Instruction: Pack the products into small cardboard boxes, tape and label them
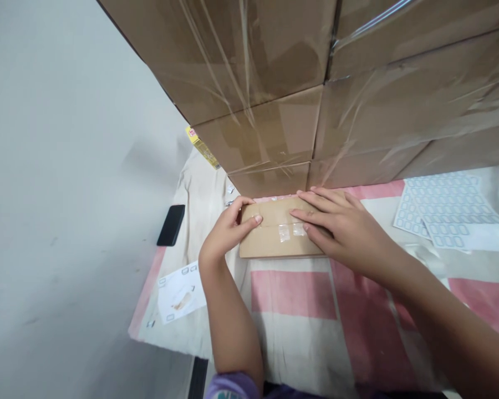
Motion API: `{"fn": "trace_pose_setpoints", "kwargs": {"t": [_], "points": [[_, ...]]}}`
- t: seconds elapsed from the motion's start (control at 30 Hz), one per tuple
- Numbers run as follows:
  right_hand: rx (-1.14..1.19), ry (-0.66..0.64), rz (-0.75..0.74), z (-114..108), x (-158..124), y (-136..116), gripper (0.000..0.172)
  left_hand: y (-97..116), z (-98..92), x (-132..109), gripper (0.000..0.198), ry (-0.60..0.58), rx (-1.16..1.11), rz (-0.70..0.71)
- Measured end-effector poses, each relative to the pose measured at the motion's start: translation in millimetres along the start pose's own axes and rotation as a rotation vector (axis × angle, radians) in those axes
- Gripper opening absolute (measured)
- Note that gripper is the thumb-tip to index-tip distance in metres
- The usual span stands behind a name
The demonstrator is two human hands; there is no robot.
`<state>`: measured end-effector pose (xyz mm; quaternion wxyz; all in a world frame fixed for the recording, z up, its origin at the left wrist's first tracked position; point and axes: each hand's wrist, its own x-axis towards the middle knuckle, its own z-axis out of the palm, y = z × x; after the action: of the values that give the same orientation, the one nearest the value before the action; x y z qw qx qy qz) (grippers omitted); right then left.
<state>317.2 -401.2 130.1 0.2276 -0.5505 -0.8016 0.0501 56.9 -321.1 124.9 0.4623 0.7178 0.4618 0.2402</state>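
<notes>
A flat brown cardboard box (270,244) lies on the cloth-covered table, with a seam along its top and two short pieces of clear tape (291,231) across that seam. My left hand (228,226) grips the box's left end, thumb on top and fingers over the far edge. Spread flat, my right hand (336,221) rests on the right part of the box top, with its fingertips pointing left. The box's right end is hidden beneath this hand.
Behind the box rises a stack of large cartons (274,133) wrapped in clear film. Sticker sheets (449,205) lie at right. A black phone (171,225), a marked paper sheet (181,293) and a yellow packet (203,148) are at left, near the table's edge.
</notes>
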Motion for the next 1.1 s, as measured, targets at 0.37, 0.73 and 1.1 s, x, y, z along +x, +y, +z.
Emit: {"fn": "trace_pose_setpoints", "kwargs": {"t": [0.37,0.73,1.1], "points": [[0.021,-0.005,0.024,0.1,0.3,-0.7,0.036,-2.4,-0.9,2.1,0.031,0.009,-0.023,0.015],[0.084,-0.019,0.088,-2.9,2.5,-5.2,0.037,-8.7,-12.3,-2.3,0.052,-0.120,-0.030,-0.017],[0.105,-0.081,0.306,-55.9,-55.3,87.4,0.076,8.5,-5.9,-4.9,0.042,-0.092,0.074,-0.032]]}}
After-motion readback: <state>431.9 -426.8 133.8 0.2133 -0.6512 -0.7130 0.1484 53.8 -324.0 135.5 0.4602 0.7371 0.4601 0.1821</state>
